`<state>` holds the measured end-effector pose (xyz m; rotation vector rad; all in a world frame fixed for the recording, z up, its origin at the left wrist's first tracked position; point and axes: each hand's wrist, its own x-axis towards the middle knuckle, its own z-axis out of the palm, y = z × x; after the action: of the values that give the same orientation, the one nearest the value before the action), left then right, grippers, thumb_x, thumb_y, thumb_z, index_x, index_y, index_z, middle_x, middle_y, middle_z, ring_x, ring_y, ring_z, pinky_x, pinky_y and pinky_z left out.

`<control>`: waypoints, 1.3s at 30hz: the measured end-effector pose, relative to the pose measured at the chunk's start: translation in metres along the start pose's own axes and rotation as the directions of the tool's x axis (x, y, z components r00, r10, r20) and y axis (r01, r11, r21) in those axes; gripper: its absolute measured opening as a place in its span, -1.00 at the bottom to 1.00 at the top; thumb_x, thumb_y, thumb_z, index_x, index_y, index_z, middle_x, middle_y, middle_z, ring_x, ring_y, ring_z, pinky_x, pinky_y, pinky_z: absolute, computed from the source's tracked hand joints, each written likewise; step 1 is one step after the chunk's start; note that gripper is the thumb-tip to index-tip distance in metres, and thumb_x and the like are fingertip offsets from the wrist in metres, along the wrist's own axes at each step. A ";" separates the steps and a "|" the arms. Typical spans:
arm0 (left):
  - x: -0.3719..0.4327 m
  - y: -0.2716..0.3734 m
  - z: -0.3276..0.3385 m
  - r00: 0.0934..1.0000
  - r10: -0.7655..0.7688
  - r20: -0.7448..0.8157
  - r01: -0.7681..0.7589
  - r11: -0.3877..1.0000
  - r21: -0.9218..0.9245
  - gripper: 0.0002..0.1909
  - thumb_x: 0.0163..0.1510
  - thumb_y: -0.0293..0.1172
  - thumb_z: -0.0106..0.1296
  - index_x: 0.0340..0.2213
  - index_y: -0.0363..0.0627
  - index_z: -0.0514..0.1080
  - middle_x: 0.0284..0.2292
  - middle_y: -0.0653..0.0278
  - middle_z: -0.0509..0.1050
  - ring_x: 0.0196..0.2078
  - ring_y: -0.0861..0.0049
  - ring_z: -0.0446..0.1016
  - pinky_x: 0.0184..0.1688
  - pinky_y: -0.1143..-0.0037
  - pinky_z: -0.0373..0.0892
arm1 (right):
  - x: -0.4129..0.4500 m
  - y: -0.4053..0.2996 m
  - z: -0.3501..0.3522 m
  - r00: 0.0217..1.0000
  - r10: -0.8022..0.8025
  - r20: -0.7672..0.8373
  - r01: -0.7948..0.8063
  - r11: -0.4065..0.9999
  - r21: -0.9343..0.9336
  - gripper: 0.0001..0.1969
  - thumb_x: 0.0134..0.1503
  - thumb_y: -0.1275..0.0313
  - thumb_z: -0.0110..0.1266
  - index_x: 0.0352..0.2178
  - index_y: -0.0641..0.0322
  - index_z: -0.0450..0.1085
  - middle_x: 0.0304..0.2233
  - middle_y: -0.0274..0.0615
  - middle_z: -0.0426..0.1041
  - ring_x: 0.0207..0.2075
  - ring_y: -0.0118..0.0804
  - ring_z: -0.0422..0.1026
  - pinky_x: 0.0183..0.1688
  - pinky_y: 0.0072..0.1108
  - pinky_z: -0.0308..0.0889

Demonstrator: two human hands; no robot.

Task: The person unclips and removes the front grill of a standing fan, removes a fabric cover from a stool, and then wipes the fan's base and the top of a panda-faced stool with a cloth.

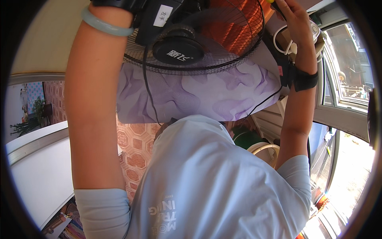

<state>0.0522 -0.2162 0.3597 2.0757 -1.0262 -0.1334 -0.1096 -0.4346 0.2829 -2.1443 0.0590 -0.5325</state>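
A black electric fan with a round wire grille (191, 69) and a central cap (179, 51) lies or stands over a tabletop with a purple-patterned cover (191, 95). My left hand is out of view past the top edge; its forearm, with a pale green bangle (104, 25), reaches up beside the grille. A black strapped device (149, 27) with a white label overlaps the fan there. At the upper right, my right hand (294, 22) grips a handle with black and yellow parts (278, 8), perhaps a screwdriver; its far end is cut off. A black strap rounds that wrist.
Orange material (229, 27) shows through the grille. White coiled tubing or cable (282, 41) lies beyond my right wrist, near a window frame (343, 115). Thin black cables hang from both wrist devices. Below the table's right side is a pale bucket (265, 149), over a tiled floor (135, 146).
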 end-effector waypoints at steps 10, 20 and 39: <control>-0.012 0.003 -0.003 1.000 -0.023 -0.019 0.023 0.999 0.026 -0.91 -0.17 -0.49 0.06 -0.57 -0.26 0.40 -0.61 0.24 0.42 -0.55 0.59 0.34 -0.48 0.58 0.28 | -0.002 0.014 0.007 0.987 0.137 0.081 -0.152 0.964 0.220 -0.77 0.03 0.35 -0.02 -0.36 0.34 0.30 -0.57 -0.40 0.32 -0.60 -0.65 0.22 -0.53 -0.80 0.15; -0.008 -0.015 -0.004 0.998 0.059 0.023 -0.059 0.998 -0.003 -0.90 -0.13 -0.45 0.04 -0.51 -0.23 0.41 -0.57 0.34 0.41 -0.51 0.65 0.35 -0.42 0.63 0.30 | -0.001 0.003 0.005 0.993 0.109 0.049 -0.118 0.951 0.285 -0.80 -0.07 0.47 0.10 -0.41 0.32 0.28 -0.59 -0.43 0.30 -0.53 -0.69 0.24 -0.48 -0.83 0.15; -0.013 -0.007 -0.010 0.994 0.009 0.106 0.006 0.990 -0.143 -0.88 -0.19 -0.54 0.06 -0.50 -0.26 0.40 -0.57 0.25 0.43 -0.53 0.60 0.40 -0.48 0.62 0.34 | -0.004 -0.007 0.016 0.999 -0.031 0.038 0.016 0.933 0.360 -0.80 0.00 0.41 0.03 -0.39 0.36 0.29 -0.60 -0.44 0.29 -0.58 -0.67 0.20 -0.54 -0.81 0.12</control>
<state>0.0523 -0.1988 0.3584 1.9550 -1.0506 -0.3114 -0.1080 -0.4174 0.2789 -1.7978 -0.0834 -0.4700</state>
